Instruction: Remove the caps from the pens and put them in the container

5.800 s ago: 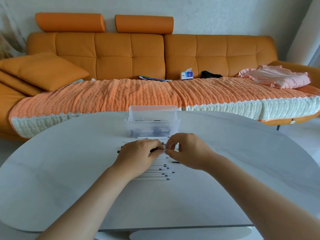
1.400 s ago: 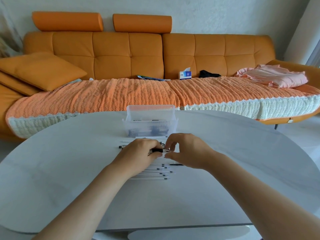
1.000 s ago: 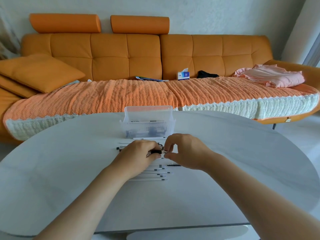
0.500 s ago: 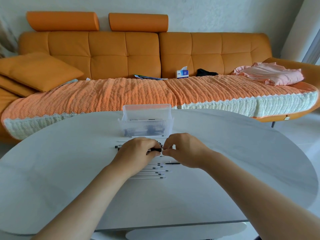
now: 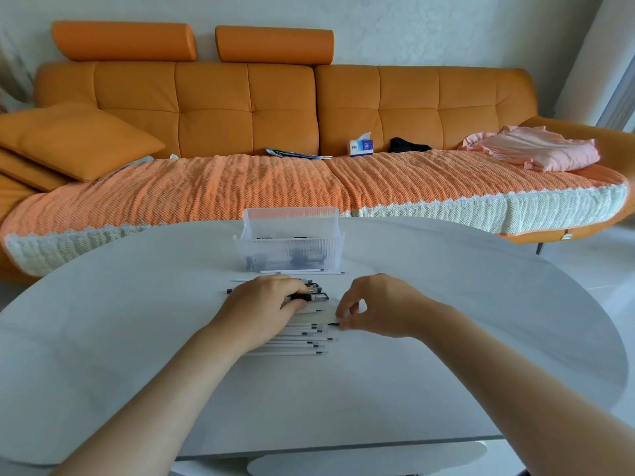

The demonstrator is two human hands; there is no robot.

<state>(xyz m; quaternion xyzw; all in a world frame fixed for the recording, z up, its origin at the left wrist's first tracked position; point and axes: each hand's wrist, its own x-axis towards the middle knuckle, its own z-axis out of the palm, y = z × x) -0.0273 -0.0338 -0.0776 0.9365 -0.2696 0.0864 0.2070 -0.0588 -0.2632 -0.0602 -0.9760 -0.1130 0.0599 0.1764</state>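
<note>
My left hand (image 5: 268, 304) lies on the white table and grips a black pen (image 5: 318, 297), whose clear end sticks out to the right among a few other dark pens. My right hand (image 5: 374, 307) is a little to the right and apart from it. Its thumb and forefinger are curled and pinch a thin black pen piece (image 5: 334, 324) down at the table. A row of thin white pens (image 5: 295, 341) lies below my left hand, partly hidden by it. The clear plastic container (image 5: 288, 249) stands just behind, with dark pieces inside.
One thin white pen (image 5: 302, 271) lies along the container's front. The rounded table edge (image 5: 343, 451) runs close to me. Behind the table is an orange sofa (image 5: 240, 108) with a knitted cover, a tissue box (image 5: 361, 147) and pink clothing (image 5: 536, 152).
My hands were together on one pen; now the right hand has pulled away to the right and down to the table. The left hand still holds the black pen.
</note>
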